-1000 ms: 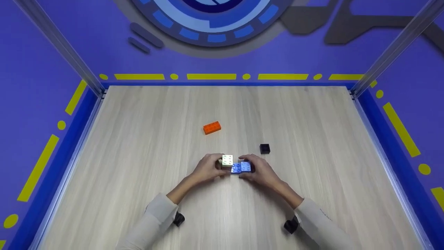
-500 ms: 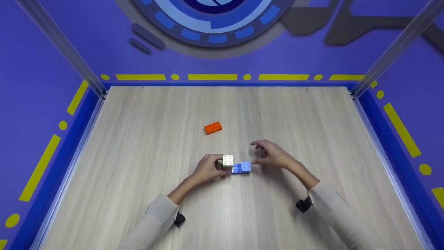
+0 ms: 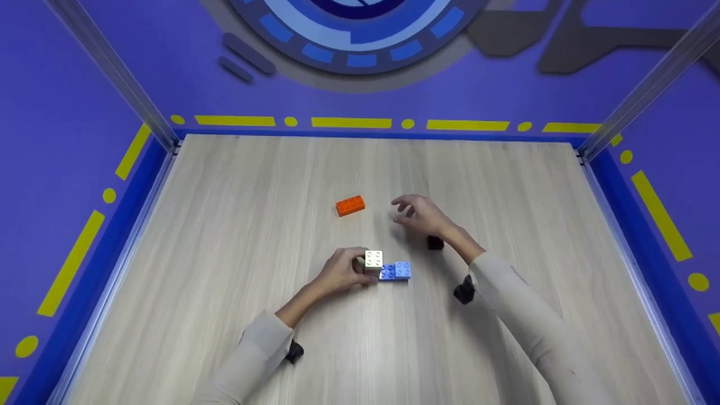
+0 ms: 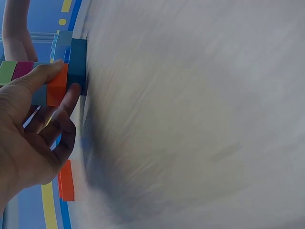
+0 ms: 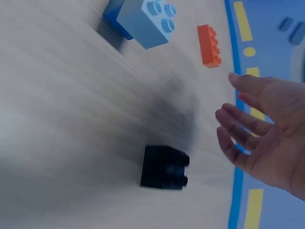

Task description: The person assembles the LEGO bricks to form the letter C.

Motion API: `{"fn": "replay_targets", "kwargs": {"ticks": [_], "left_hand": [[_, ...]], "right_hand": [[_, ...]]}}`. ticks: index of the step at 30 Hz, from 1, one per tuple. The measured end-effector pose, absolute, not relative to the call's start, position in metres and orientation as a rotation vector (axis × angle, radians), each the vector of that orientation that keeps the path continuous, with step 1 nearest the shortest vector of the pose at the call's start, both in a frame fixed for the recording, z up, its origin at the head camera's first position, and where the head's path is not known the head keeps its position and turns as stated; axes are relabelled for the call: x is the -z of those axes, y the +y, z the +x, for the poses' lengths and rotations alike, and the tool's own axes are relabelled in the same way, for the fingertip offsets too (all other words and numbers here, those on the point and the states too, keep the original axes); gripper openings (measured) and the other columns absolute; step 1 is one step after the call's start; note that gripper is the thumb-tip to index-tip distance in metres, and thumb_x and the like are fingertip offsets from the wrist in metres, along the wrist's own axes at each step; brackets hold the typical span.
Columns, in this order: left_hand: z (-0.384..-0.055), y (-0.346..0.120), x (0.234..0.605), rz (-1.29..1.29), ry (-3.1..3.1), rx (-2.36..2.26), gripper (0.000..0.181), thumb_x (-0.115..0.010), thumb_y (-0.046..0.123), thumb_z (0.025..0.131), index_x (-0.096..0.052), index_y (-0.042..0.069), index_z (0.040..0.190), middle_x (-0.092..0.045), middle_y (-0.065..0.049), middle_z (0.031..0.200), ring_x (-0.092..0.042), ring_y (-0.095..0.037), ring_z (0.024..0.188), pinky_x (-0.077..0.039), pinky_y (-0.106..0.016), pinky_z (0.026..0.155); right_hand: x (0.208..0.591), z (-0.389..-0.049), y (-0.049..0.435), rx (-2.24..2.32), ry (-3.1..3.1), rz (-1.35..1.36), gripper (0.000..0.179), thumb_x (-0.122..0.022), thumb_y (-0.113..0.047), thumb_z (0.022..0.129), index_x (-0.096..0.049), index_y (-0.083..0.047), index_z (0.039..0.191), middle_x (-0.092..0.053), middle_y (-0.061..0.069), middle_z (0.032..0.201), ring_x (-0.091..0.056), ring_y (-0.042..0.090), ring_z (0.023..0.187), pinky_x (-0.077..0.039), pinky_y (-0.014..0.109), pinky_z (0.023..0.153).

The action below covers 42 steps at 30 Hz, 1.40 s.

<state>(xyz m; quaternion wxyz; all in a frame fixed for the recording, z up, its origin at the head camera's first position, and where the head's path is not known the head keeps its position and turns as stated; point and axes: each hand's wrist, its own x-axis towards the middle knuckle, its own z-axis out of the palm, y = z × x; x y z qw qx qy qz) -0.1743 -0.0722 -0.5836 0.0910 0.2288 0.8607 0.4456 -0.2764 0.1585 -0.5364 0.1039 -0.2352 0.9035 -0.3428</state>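
Observation:
My left hand point(image 3: 339, 271) pinches a stack of square toy bricks between thumb and fingers. In the left wrist view the stack shows a green brick point(image 4: 6, 72) at the top, then magenta point(image 4: 23, 70), blue-grey and orange point(image 4: 56, 85). Its foot stands on one end of a longer blue brick point(image 4: 76, 67). A light blue brick point(image 3: 403, 269) sits on the other end of that base. My right hand point(image 3: 423, 215) hovers over the table with fingers spread and nothing in its grasp. To its left lies an orange eight-stud brick point(image 3: 350, 206).
A black square brick point(image 5: 162, 168) lies on its side, partly hidden under the right wrist in the head view. Blue walls with yellow marks enclose the wooden table point(image 3: 253, 191) at the back and sides.
My right hand has let go of the blue base and light blue brick and moved away toward the back, near the orange brick. The left hand keeps its hold on the stack.

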Motion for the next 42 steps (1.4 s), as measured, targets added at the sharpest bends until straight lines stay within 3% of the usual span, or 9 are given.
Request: {"fn": "replay_targets", "kwargs": {"ticks": [11, 19, 34, 42], "left_hand": [[-0.174, -0.072, 0.586, 0.665, 2.568, -1.330, 0.037, -0.079, 0.027, 0.062, -0.063, 0.022, 0.095, -0.062, 0.008, 0.085, -0.051, -0.007, 0.072, -0.039, -0.019, 0.062], [-0.173, -0.067, 0.588, 0.684, 2.522, -1.370, 0.035, -0.079, 0.027, 0.062, -0.063, 0.023, 0.092, -0.062, 0.009, 0.084, -0.051, -0.003, 0.068, -0.041, -0.018, 0.059], [-0.178, -0.070, 0.586, 0.708, 2.524, -1.372, 0.032, -0.078, 0.027, 0.064, -0.061, 0.022, 0.090, -0.060, 0.007, 0.081, -0.051, -0.003, 0.067, -0.041, -0.017, 0.058], [-0.178, -0.072, 0.586, 0.693, 2.515, -1.364, 0.036, -0.079, 0.027, 0.063, -0.061, 0.024, 0.094, -0.060, 0.007, 0.083, -0.050, -0.006, 0.069, -0.040, -0.019, 0.059]], "right_hand": [[0.556, -0.296, 0.112, 0.984, 2.717, -0.739, 0.048, -0.064, -0.015, 0.080, -0.048, -0.009, 0.124, -0.051, 0.012, 0.118, -0.052, 0.024, 0.097, -0.045, 0.038, 0.083], [0.573, -0.298, 0.097, 0.963, 2.694, -0.973, 0.057, -0.065, -0.012, 0.079, -0.042, -0.007, 0.131, -0.040, 0.016, 0.133, -0.045, 0.031, 0.113, -0.036, 0.044, 0.095], [0.573, -0.292, 0.099, 0.785, 2.776, -0.971, 0.054, -0.065, -0.017, 0.079, -0.045, -0.010, 0.129, -0.038, 0.011, 0.136, -0.041, 0.028, 0.119, -0.034, 0.042, 0.097], [0.573, -0.276, 0.120, 0.870, 2.818, -0.913, 0.039, -0.064, -0.015, 0.080, -0.058, -0.005, 0.116, -0.049, 0.011, 0.125, -0.045, 0.026, 0.112, -0.040, 0.040, 0.091]]}}
